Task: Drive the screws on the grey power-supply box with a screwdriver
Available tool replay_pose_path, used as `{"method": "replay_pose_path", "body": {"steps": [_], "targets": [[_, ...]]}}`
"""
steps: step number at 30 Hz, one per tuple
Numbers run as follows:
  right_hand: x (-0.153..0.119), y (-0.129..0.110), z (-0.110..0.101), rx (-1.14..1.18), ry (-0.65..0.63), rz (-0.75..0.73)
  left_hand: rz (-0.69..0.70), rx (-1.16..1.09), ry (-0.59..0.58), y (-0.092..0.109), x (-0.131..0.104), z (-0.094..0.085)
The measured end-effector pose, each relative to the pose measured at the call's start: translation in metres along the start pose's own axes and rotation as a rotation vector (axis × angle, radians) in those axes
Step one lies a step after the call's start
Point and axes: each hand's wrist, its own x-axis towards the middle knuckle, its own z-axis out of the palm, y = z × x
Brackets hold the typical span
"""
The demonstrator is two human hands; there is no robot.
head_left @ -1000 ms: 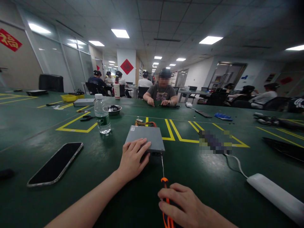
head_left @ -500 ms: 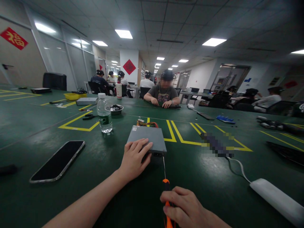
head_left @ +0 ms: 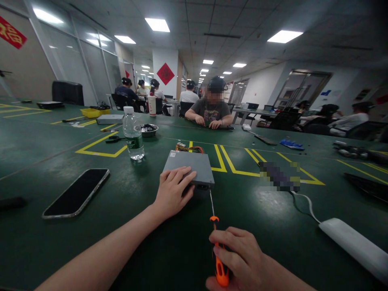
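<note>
A flat grey metal power supply unit lies on the green table, a bundle of coloured wires coming out of its far side. My left hand grips its near left corner, fingers laid over the top and thumb down by the front face. In my right hand is an orange and black screwdriver, held by its handle with the fingers closed around it. Its thin shaft points away from me, and the tip meets the front face near the right corner. The exact contact point is too small to make out.
Left of the unit stand a water bottle and a phone lying flat. Behind the bottle is a metal bowl. At right lie a white power bank-like block with a cable and a blurred-out object. A person sits opposite.
The whole view has tilted slightly, so the table things sit higher in the picture. More of the screwdriver handle shows now; its tip stays at the unit's front face. My left hand keeps its place.
</note>
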Motion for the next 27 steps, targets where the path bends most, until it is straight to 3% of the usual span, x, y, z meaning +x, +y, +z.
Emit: {"method": "replay_pose_path", "body": {"steps": [7,14,27], "targets": [[0.003,-0.002,-0.004,-0.051,-0.140,-0.020,-0.012,0.009,-0.018,0.000,-0.001,0.001],[0.002,0.002,-0.002,0.042,0.016,-0.079,-0.017,0.026,-0.023,0.000,-0.002,0.001],[0.008,0.003,0.010,0.074,-0.028,-0.092,-0.019,0.001,-0.014,0.001,-0.002,0.001]]}}
